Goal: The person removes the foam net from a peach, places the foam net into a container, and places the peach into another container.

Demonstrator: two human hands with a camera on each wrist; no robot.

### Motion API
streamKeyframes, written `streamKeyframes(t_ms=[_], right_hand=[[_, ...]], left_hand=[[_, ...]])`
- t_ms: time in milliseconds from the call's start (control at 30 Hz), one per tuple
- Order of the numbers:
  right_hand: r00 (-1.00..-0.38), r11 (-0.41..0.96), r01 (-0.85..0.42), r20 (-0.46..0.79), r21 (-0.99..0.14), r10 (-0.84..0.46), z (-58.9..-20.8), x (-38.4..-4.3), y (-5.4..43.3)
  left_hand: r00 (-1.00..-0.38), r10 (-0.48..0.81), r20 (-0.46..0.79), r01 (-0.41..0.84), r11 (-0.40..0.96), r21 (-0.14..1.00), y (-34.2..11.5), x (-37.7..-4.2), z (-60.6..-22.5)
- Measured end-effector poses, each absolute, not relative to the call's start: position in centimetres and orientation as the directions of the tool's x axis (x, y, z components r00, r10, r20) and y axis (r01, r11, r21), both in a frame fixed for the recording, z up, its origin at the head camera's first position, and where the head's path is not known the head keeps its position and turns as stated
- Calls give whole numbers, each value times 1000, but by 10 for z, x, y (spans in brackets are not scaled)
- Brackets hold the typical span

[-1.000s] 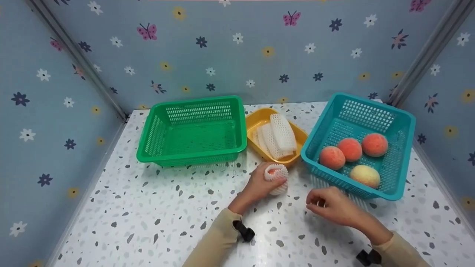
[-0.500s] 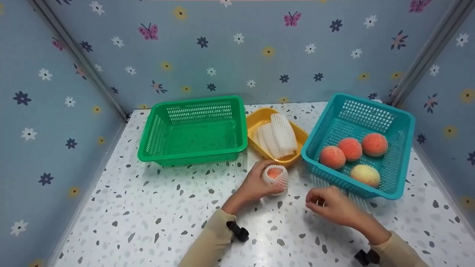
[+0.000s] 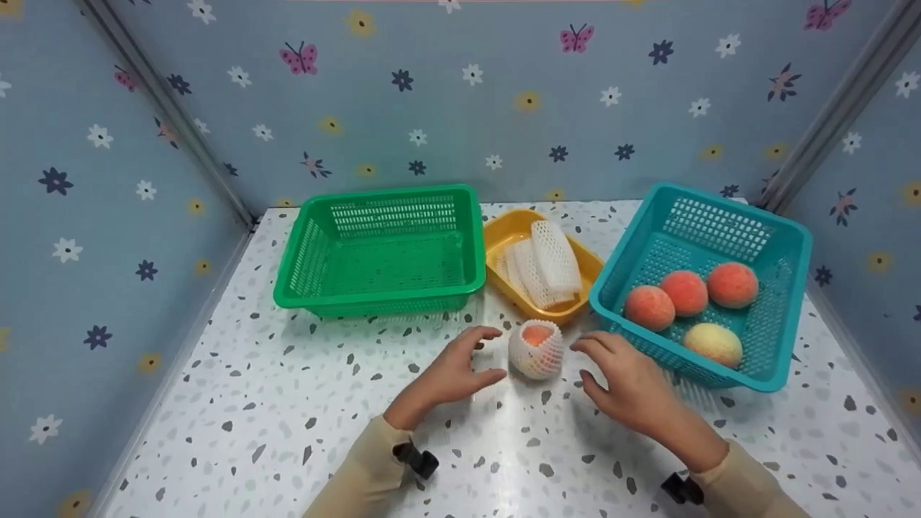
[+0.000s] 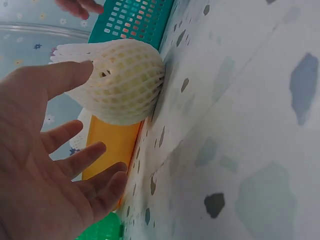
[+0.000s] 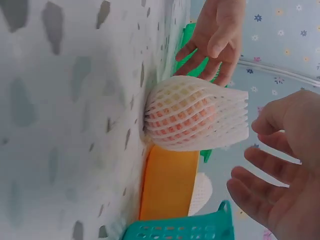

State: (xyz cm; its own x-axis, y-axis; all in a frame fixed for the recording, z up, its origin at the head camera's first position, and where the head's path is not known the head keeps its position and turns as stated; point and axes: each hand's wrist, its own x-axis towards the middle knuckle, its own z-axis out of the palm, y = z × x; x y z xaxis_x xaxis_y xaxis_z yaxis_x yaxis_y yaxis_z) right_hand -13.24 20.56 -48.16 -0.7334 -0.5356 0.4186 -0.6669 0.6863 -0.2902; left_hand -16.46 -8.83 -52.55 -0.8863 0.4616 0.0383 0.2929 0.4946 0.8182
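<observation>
A peach in a white foam net sleeve (image 3: 536, 350) stands upright on the speckled table, its red top showing through the sleeve's mouth. On its left, my left hand (image 3: 457, 370) is held apart from it, fingers and thumb spread. My right hand (image 3: 629, 385) hovers on the other side with its fingers loosely bent and nothing in them. The left wrist view shows the netted peach (image 4: 122, 80) beyond the left thumb. In the right wrist view the sleeve (image 5: 192, 115) stands a little away from the right fingertips.
Behind the peach a yellow tray (image 3: 507, 230) holds several flat foam net sleeves (image 3: 550, 259). A green basket (image 3: 381, 293) stands at the back left with no contents showing. The teal basket (image 3: 773, 316) on the right contains several bare peaches (image 3: 685, 293). Patterned walls (image 3: 468, 115) enclose the table.
My left hand has let go of the netted peach and drawn back to the left. The right hand has opened its fingers and come closer to the peach, which now stands by itself.
</observation>
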Motion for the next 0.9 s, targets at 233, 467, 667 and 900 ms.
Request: streamKeyframes(t_ms=[233, 467, 667, 900], right_hand=[[-671, 652, -727, 426, -217, -606, -469, -148, 177], [-691, 648, -719, 365, -253, -624, -461, -164, 152], [-722, 697, -686, 315, -207, -617, -468, -171, 139], [-735, 726, -662, 354, -185, -579, -484, -176, 140]], left_hand=[[-893, 447, 46, 303, 524, 796, -109, -149, -520], [-906, 422, 46, 251, 445, 860, -124, -141, -524], [-926, 379, -5, 154, 389, 908, -126, -138, -524], [-941, 338, 19, 166, 410, 897, -120, -138, -516]])
